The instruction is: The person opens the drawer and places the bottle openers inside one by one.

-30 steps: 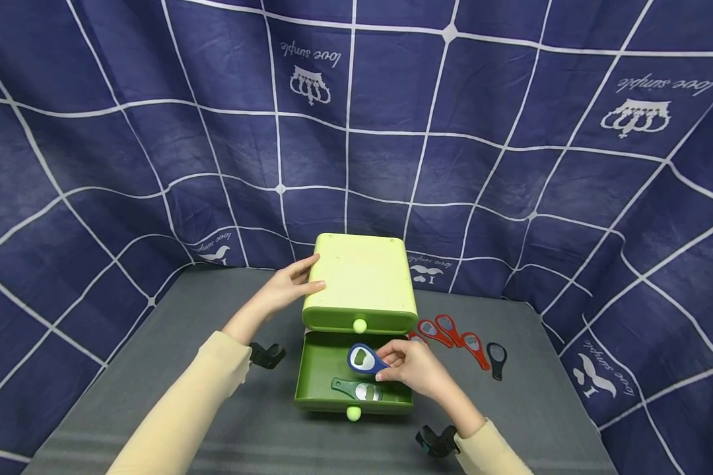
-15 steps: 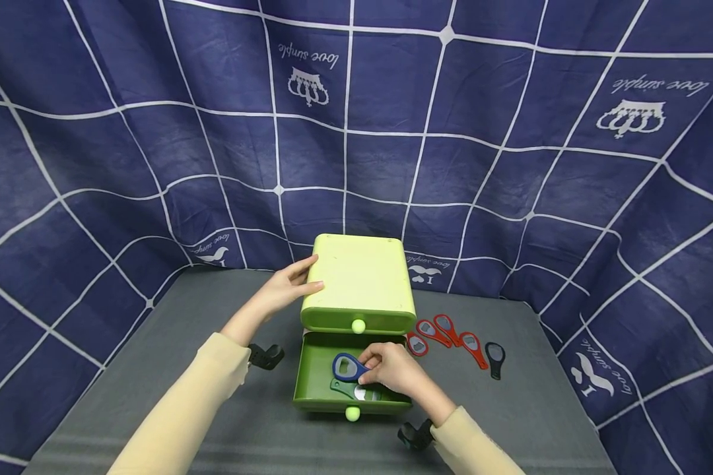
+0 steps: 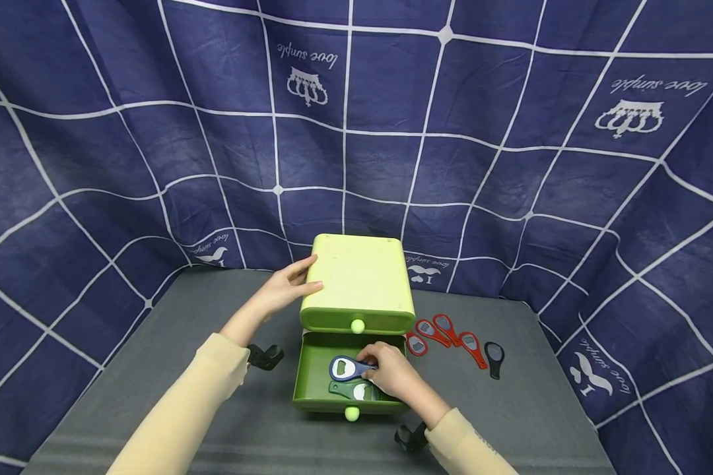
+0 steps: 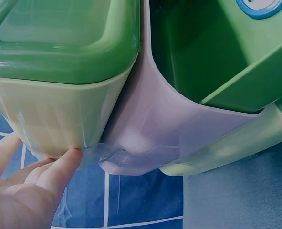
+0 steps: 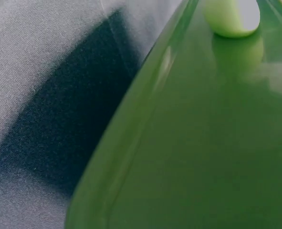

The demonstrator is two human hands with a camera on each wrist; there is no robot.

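Observation:
In the head view, a small drawer unit (image 3: 361, 270) with a yellow-green top has its lower green drawer (image 3: 315, 389) pulled out. My right hand (image 3: 392, 373) reaches into the drawer and pinches the handle of a blue bottle opener (image 3: 335, 368), its head pointing left. A green bottle opener (image 3: 341, 389) lies in the drawer just in front, partly covered by the hand. My left hand (image 3: 282, 288) rests against the unit's left side with fingers extended; in the left wrist view its fingertips touch the pale upper tier (image 4: 55, 119). The right wrist view shows only the drawer front (image 5: 203, 143), no hand.
Several red bottle openers (image 3: 472, 349) and a black bottle opener (image 3: 495, 356) lie on the grey tabletop (image 3: 541, 409) right of the unit. The upper drawer (image 3: 327, 320) is closed. A blue checked curtain (image 3: 368, 165) hangs close behind. Black straps (image 3: 265, 357) sit at both wrists.
My right hand has moved left and lower into the drawer with the blue bottle opener, which now lies flatter beside the green one. The left hand stays on the unit.

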